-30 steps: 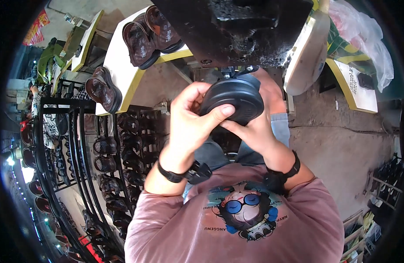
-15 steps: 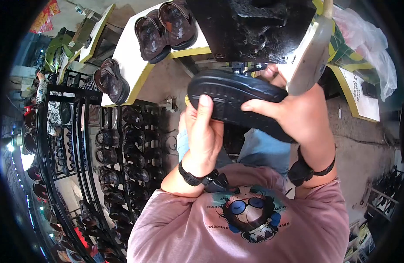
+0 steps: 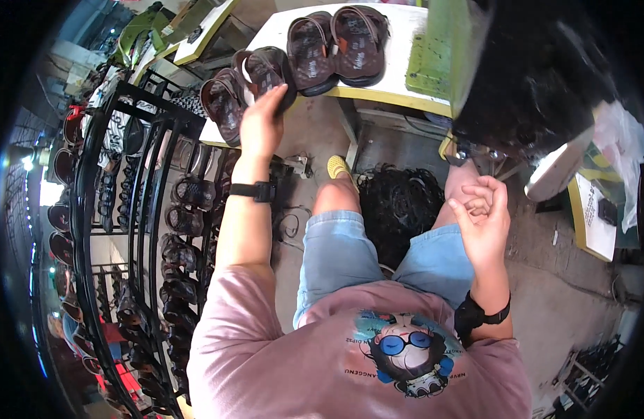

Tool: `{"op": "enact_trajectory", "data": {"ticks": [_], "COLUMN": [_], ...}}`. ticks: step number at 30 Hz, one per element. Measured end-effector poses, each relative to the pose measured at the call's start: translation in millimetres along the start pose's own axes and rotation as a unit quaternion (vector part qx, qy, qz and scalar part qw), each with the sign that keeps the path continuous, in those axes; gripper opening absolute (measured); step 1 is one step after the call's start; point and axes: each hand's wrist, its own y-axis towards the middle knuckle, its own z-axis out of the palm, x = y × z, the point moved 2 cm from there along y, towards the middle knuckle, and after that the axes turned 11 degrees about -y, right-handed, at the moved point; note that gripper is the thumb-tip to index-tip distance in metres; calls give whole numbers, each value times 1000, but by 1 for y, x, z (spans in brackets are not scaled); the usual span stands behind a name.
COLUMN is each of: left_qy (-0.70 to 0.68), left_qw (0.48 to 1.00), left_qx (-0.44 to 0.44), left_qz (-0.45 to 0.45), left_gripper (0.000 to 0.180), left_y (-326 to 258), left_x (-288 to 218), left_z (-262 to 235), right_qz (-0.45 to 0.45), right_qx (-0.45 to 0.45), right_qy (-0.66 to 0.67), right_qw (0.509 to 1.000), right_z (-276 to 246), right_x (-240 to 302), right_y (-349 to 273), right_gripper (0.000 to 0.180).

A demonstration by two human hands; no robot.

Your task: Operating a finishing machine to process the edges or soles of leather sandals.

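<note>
My left hand (image 3: 262, 126) is stretched out to the white tabletop's near left part, with its fingers closed on the side of a dark brown sandal (image 3: 274, 70). Directly left of it lies a matching sandal (image 3: 223, 105), their edges close together. A second pair, with a left sandal (image 3: 311, 59) and a right sandal (image 3: 360, 45), rests side by side farther right on the table. Over my right thigh, my right hand (image 3: 486, 213) hangs in the air, palm partly up. Its fingers are loosely bent and apart, and nothing is in them.
A black machine (image 3: 538, 84) looms at the upper right beside a green metal part (image 3: 430, 59). On the left stands a black rack (image 3: 137, 188) full of sandals. Between my legs lies a heap of black scraps (image 3: 398, 209). A clear plastic bag (image 3: 618, 133) hangs at the right.
Both hands were holding a sandal by the machine, its black sole showing. The right hand has let go and dropped back; the left has moved to the table with a sandal. The view has shifted.
</note>
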Motion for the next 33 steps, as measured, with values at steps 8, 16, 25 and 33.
{"op": "enact_trajectory", "data": {"ticks": [8, 16, 25, 33], "left_qy": [104, -208, -661, -788], "left_qw": [994, 951, 709, 556], "left_qx": [-17, -51, 204, 36], "left_qz": [26, 221, -139, -263], "left_gripper": [42, 31, 60, 30], "left_y": [22, -19, -59, -78], "left_x": [2, -153, -229, -288], "left_z": [79, -32, 12, 66], "right_qz": [9, -250, -195, -249], "right_qx": [77, 45, 116, 248], "right_qy": [73, -73, 50, 139], "right_qw": [994, 965, 973, 926], "right_z": [41, 58, -32, -52], "right_x": [22, 55, 48, 32], "right_y": [3, -1, 9, -69], "right_gripper": [44, 58, 76, 47]}}
